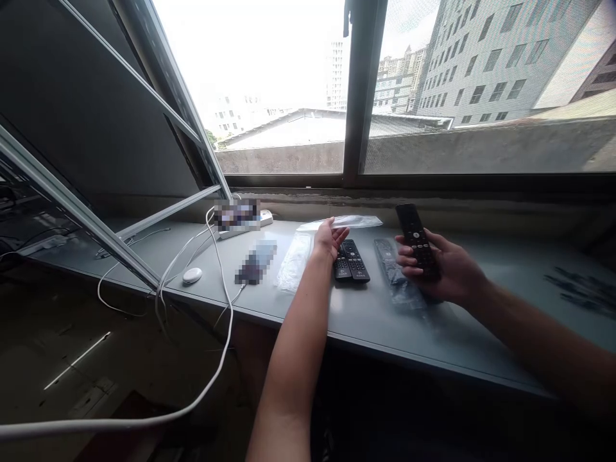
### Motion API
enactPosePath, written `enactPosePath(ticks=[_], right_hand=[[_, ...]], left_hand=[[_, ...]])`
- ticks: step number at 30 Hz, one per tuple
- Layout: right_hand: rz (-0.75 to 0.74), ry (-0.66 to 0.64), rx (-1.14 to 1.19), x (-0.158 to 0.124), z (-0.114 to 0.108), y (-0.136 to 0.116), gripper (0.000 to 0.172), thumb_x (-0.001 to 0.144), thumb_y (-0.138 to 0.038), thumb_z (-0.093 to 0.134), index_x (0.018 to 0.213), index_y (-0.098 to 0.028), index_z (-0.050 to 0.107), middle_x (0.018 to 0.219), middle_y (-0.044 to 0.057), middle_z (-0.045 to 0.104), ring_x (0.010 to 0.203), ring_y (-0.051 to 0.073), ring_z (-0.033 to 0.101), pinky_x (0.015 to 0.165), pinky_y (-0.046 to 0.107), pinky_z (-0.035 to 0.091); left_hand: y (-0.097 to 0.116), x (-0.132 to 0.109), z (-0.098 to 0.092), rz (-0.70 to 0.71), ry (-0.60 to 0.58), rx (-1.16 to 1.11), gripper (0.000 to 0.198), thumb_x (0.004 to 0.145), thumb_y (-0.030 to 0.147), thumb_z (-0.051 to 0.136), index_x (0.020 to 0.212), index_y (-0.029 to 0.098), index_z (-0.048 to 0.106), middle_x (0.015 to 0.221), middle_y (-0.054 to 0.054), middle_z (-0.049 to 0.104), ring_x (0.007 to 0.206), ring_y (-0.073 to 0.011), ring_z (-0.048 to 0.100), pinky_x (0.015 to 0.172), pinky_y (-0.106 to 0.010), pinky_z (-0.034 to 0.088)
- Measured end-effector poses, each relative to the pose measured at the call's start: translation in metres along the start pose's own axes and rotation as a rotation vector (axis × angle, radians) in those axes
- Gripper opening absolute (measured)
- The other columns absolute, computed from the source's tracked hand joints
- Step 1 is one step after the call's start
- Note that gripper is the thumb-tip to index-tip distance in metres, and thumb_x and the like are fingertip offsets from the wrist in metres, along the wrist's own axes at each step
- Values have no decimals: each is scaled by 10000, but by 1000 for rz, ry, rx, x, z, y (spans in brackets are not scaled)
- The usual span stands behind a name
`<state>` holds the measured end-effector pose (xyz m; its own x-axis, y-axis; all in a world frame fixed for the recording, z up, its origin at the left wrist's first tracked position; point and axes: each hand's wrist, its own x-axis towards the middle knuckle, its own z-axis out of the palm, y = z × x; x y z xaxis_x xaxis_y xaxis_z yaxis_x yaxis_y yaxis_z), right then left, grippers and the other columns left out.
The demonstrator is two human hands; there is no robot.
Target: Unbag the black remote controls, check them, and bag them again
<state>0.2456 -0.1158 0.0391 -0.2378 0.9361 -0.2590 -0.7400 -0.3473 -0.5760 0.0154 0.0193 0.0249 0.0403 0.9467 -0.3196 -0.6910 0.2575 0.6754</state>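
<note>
My right hand (450, 266) is wrapped round a black remote control (414, 234), held upright with its buttons towards me. A clear plastic bag (359, 222) stretches sideways from my left hand (329, 240), pinched between thumb and fingers. Just beyond those fingers, two black remotes (355, 262) lie side by side on the table, partly covered by the hand. Below my right hand lie remotes in clear plastic wrapping (392, 266); how many is hard to tell. More crumpled clear bags (294, 262) lie left of my left wrist.
The grey table (356, 324) runs along a window. To the left are a blurred phone-like thing (256, 262) on a cable, a power strip (245, 224), a round white object (192, 276) and a looping white cable (226, 321). Metal frame bars (168, 208) slant at left; dark items (582, 289) lie far right.
</note>
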Motion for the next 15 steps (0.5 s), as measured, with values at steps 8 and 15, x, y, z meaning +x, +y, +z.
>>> enactPosePath(ticks=[8, 15], right_hand=[[33, 25, -35, 1, -6, -2, 318, 1157, -302, 599, 1449, -203, 676, 921, 75, 671, 722, 199, 675, 534, 275, 678], [4, 27, -80, 4, -10, -4, 330, 1157, -371, 586, 1427, -211, 687, 1019, 129, 752, 669, 209, 682, 385, 249, 593]], left_hand=[[-1, 1, -2, -3, -14, 10, 99, 1113, 249, 643, 1147, 164, 682, 999, -91, 728, 745, -137, 739, 659, -210, 685], [-2, 3, -3, 3, -16, 4, 106, 1098, 257, 684, 1152, 167, 689, 1028, -102, 732, 784, -155, 751, 680, -225, 689]])
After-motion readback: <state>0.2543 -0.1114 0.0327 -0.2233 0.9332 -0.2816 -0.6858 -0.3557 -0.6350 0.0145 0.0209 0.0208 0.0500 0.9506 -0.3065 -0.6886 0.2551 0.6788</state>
